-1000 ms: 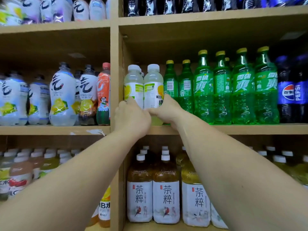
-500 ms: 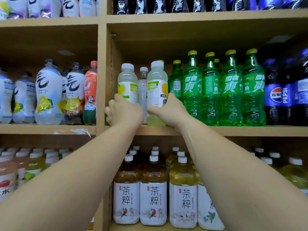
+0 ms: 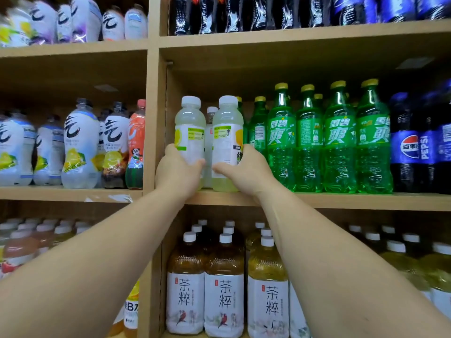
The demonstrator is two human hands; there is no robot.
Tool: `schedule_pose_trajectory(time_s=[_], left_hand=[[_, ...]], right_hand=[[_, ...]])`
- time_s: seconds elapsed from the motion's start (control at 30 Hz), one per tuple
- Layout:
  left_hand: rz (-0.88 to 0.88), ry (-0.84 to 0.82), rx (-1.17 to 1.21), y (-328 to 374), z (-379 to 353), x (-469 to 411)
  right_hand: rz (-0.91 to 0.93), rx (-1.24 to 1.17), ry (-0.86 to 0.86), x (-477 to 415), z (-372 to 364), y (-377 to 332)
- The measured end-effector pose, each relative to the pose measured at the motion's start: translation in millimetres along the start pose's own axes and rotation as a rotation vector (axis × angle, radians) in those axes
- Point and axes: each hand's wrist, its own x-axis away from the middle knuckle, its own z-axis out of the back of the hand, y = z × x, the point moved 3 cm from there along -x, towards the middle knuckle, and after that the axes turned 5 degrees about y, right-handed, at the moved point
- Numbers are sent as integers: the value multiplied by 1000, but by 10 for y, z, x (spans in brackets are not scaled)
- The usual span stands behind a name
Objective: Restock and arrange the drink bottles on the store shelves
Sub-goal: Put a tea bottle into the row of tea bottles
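Pale left bottle gripped by your left hand, right bottle by your right hand, both upright on shelf.

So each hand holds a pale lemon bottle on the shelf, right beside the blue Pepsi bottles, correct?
Not quite. In the head view the left hand and right hand each hold a pale lemon bottle on the shelf right beside the green Sprite bottles; the Pepsi bottles stand beyond those.
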Motion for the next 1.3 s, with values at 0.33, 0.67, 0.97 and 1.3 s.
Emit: schedule_pose_trajectory(time_s=[0.33, 0.67, 0.97, 1.3], left_hand=[[-185, -68, 313, -246, 1483, 727], [78, 50, 92, -1999, 2927, 1107], [178, 78, -100, -3412, 3976, 611], [254, 17, -97, -4777, 3876, -67]], right_hand=[[131, -306, 100, 689, -9, -429], [132, -546, -96, 1847, -1227, -1033], [-27, -525, -258, 2599, -3174, -1347], [-218, -321, -321, 2900, -4754, -1411]])
